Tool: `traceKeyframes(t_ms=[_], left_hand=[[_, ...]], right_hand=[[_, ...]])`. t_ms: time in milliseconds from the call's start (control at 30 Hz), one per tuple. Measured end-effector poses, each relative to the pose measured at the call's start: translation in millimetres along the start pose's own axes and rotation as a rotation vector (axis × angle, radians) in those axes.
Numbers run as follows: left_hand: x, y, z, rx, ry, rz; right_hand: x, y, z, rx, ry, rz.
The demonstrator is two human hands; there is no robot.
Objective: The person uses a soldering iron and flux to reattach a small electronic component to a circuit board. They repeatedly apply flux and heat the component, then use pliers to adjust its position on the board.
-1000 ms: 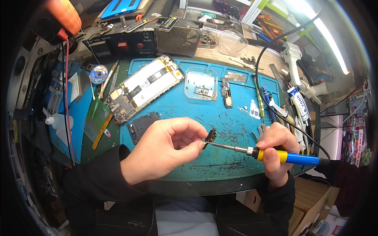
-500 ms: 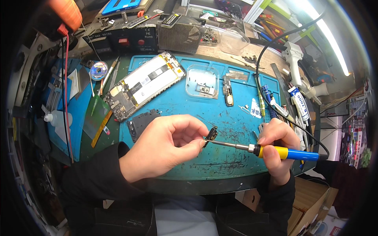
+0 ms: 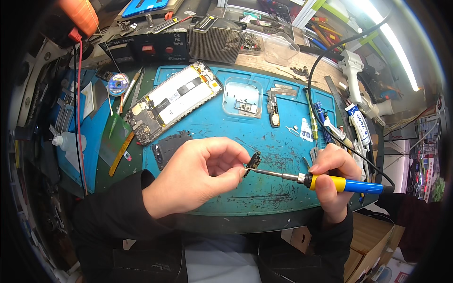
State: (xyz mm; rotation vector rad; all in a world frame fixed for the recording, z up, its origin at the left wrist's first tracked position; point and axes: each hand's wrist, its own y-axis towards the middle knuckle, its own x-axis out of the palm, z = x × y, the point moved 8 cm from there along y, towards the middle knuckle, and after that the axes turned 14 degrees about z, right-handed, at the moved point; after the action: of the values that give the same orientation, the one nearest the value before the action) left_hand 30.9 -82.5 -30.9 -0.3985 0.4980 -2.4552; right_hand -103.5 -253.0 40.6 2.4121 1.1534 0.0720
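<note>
Between thumb and fingertips, my left hand (image 3: 198, 172) pinches a small dark circuit board (image 3: 254, 162), held on edge above the blue work mat (image 3: 226, 200). My right hand (image 3: 334, 177) grips a soldering iron (image 3: 328, 183) by its yellow and blue handle. The iron's thin metal tip meets the board's lower edge, right by my left fingertips. Part of the board is hidden behind those fingers. Past my left hand lies an opened phone (image 3: 177, 101) with a white battery, and a black phone cover part (image 3: 172, 146) lies close to my knuckles.
A clear plastic dish (image 3: 242, 99) with small parts and a narrow phone part (image 3: 273, 109) lie on the mat. A solder spool (image 3: 118, 85) stands at left, near a squeeze bottle (image 3: 71, 141). The iron's black cable (image 3: 309, 80) loops over the right side, past a glue tube (image 3: 358, 125).
Almost nothing differs. Both hands keep their places, and the iron's tip stays at the board's edge; the cable has shifted very slightly to the right.
</note>
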Motion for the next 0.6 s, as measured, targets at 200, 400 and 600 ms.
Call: traceKeyframes(t_ms=[200, 400, 600], left_hand=[[1, 0, 0, -0.003, 0.001, -0.007], [0, 0, -1, -0.008, 0.010, -0.006], [1, 0, 1, -0.010, 0.012, -0.008]], right_hand=[[0, -1, 0, 0.011, 0.001, 0.001], [-2, -1, -1, 0.025, 0.014, 0.032], [-12, -7, -1, 0.064, 0.102, 0.136]])
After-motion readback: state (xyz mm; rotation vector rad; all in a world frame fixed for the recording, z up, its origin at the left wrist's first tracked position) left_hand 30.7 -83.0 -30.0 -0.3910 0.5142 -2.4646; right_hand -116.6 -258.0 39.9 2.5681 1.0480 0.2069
